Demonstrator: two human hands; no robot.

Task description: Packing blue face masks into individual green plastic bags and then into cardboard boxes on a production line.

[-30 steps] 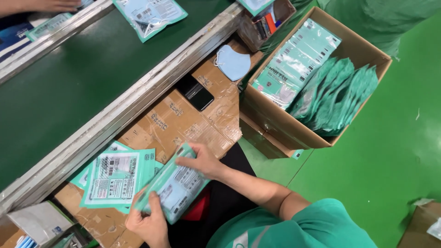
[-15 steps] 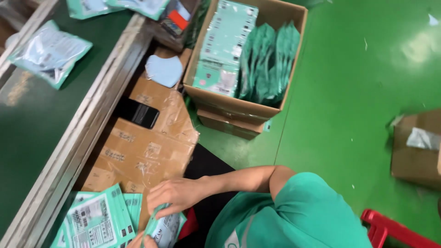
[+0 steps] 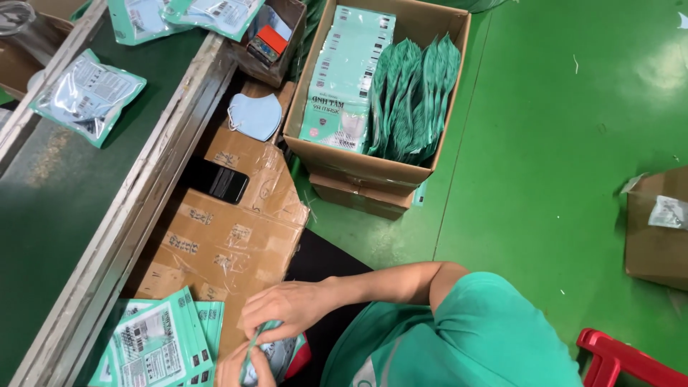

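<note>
My right hand (image 3: 287,308) and my left hand (image 3: 235,369) are both closed on one teal mask packet (image 3: 266,352) at the bottom edge of the view, over my lap. The left hand is partly cut off by the frame. Just left of the hands, a small stack of teal packets (image 3: 154,344) lies on a taped cardboard surface (image 3: 229,247). My right forearm runs right to my teal sleeve.
An open cardboard box (image 3: 358,168) filled with teal packets stands on the green floor ahead. A black phone (image 3: 226,185) and a light-blue mask (image 3: 254,115) lie on the cardboard. A green conveyor belt (image 3: 50,208) carrying packets (image 3: 86,89) runs along the left. A red stool (image 3: 620,358) and another box (image 3: 656,236) are at the right.
The view has swung right and the hands now sit at the bottom edge. Both hands stay on the teal packet, drawn closer to my body.
</note>
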